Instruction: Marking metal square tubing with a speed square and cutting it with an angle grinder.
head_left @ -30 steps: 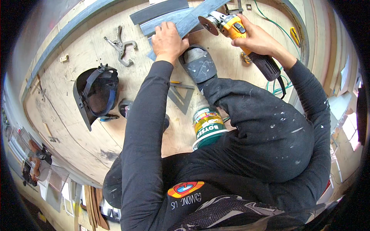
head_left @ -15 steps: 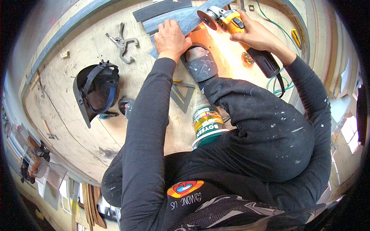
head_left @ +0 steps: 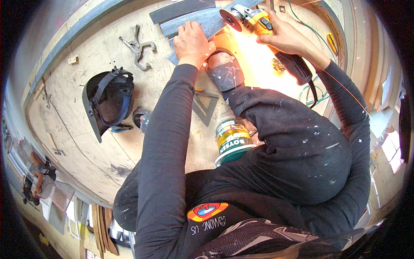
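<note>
My right hand (head_left: pixel 288 36) is closed around the body of a yellow and black angle grinder (head_left: pixel 262 22). Its reddish-brown disc (head_left: pixel 230 20) is against or very close to a grey flat metal bar (head_left: pixel 212 26); the exact contact is hidden. Bright sparks (head_left: pixel 267 64) pour from there toward me over the wooden surface. With fingers curled over its edge, my left hand (head_left: pixel 192 45) grips the metal bar, left of the disc. More grey bars (head_left: pixel 183 12) lie beneath and beyond it. My foot in a paint-spotted grey slipper (head_left: pixel 226 74) rests just nearer than the bar.
Left of my arm lie a locking clamp (head_left: pixel 137 48), a black welding mask (head_left: pixel 113 101) and a small wooden block (head_left: pixel 73 60). A triangular square (head_left: pixel 206 108) and a paint bucket (head_left: pixel 235 140) sit near my leg. A yellow cutter (head_left: pixel 331 43) and a green cable (head_left: pixel 308 23) are at right.
The spark stream has grown brighter and wider, with stray streaks crossing my right arm. The grinder has shifted very slightly left; my left hand keeps its place on the bar.
</note>
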Demonstrator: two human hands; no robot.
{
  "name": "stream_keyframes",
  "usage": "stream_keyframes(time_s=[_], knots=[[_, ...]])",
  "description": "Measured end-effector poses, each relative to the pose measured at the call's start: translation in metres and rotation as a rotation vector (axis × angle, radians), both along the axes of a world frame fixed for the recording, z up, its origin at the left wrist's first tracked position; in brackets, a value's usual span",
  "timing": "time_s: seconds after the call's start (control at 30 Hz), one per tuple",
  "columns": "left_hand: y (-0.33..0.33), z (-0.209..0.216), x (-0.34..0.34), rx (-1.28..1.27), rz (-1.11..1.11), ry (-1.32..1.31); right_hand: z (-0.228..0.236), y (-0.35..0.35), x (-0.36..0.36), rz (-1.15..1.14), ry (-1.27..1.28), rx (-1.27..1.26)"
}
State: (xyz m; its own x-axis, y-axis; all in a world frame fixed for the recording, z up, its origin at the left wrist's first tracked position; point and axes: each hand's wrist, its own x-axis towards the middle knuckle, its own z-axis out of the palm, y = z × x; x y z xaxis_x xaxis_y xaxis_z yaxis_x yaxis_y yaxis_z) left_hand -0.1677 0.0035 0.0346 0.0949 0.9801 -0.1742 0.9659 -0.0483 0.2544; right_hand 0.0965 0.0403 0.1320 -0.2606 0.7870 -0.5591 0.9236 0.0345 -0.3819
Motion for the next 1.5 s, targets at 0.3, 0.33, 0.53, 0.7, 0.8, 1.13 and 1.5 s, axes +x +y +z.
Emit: stream_keyframes(time_s=[0.3, 0.33, 0.53, 0.7, 0.8, 1.13, 1.5], knots=[[-0.001, -0.004, 0.0, 0.056, 0.007, 0.004, 0.0, -0.008, 0.009, -0.034, 0.048, -0.085], [-0.001, -0.003, 0.001, 0.057, 0.006, 0.002, -0.002, -0.009, 0.012, -0.035, 0.046, -0.084], [-0.001, 0.003, 0.0, -0.008, -0.003, 0.013, 0.007, 0.001, -0.005, -0.033, 0.058, -0.073], [0.001, -0.005, -0.004, -0.025, -0.009, 0.03, 0.008, -0.001, -0.006, -0.077, 0.032, -0.095], [0.001, 0.001, 0.001, -0.002, -0.022, 0.009, -0.008, -0.003, 0.008, 0.024, 0.082, -0.01], [0.001, 0.002, -0.001, 0.022, -0.016, 0.011, 0.003, 0.01, -0.002, -0.003, -0.052, -0.12], [-0.001, 0.0, 0.001, 0.039, -0.023, 0.002, 0.009, 0.001, -0.009, -0.06, -0.007, -0.083]])
